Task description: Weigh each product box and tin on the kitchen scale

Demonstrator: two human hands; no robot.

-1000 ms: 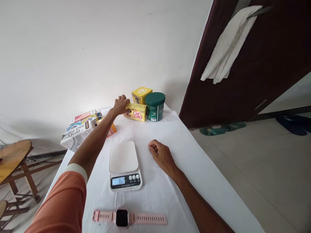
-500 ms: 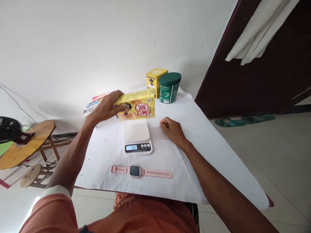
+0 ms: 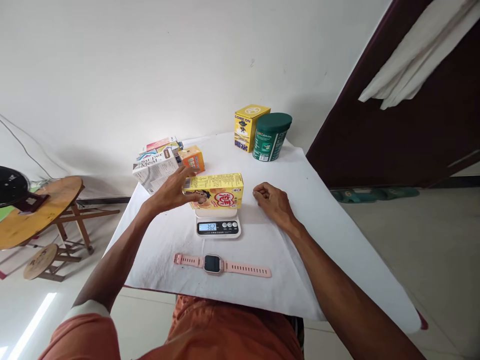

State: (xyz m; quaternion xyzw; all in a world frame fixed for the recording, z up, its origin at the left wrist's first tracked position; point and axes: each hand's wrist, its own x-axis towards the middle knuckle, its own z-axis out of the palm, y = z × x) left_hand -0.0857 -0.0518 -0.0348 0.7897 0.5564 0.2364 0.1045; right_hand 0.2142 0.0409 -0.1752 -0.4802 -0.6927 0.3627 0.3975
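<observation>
My left hand (image 3: 170,192) grips the left end of the yellow box (image 3: 219,191), which keeps the box flat on the little scale (image 3: 218,228) just right of that hand. My right hand (image 3: 272,200) is curled shut and holds nothing. It rests on the white cloth (image 3: 322,220) beside the box. Half a second ago the box was up in the air; now it is down on the scale.
</observation>
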